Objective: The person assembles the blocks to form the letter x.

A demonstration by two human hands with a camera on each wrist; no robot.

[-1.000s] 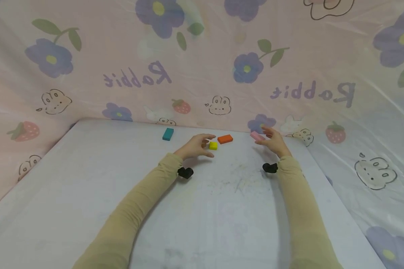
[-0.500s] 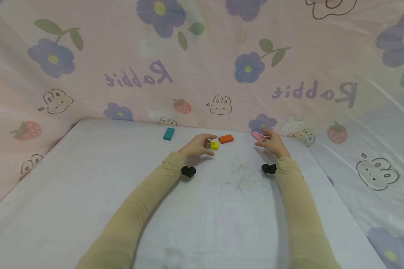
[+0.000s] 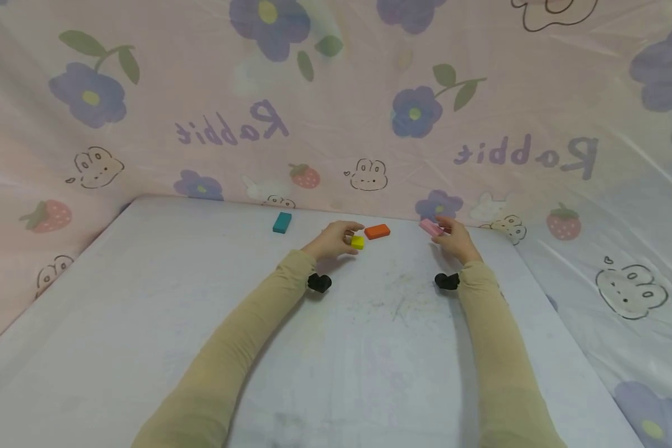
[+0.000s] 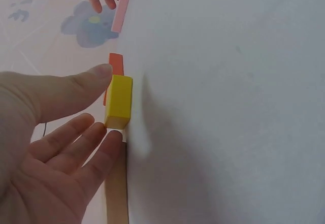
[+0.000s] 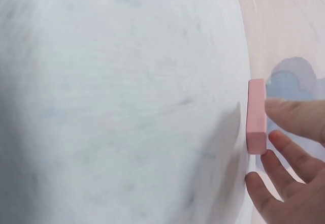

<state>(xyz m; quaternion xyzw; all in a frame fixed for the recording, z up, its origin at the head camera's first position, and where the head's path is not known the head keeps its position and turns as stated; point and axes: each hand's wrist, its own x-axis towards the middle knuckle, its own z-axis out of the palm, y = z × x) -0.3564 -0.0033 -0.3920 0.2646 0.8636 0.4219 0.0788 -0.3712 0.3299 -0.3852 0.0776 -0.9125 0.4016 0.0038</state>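
Observation:
In the head view my left hand (image 3: pixel 333 240) reaches round a small yellow block (image 3: pixel 357 242) near the back of the white table. Its thumb and fingertips sit right at the block's edges, as the left wrist view also shows the yellow block (image 4: pixel 119 101). To the right, my right hand (image 3: pixel 456 240) is at a pink block (image 3: pixel 431 228). In the right wrist view the thumb tip meets the side of the pink block (image 5: pixel 256 117), with loosely spread fingertips close to its lower end. An orange block (image 3: pixel 378 231) lies between the hands, just beyond the yellow one.
A teal block (image 3: pixel 282 223) lies farther left on the white table (image 3: pixel 145 311). Patterned curtains (image 3: pixel 313 93) with flowers and rabbits hang right behind the table's back edge and along both sides. Black wrist cameras (image 3: pixel 320 283) hang under the sleeves.
The thumb and fingers of my left hand have drawn in closer about the yellow block. My right thumb and fingertips have likewise come closer to the pink block. The blocks stay in place.

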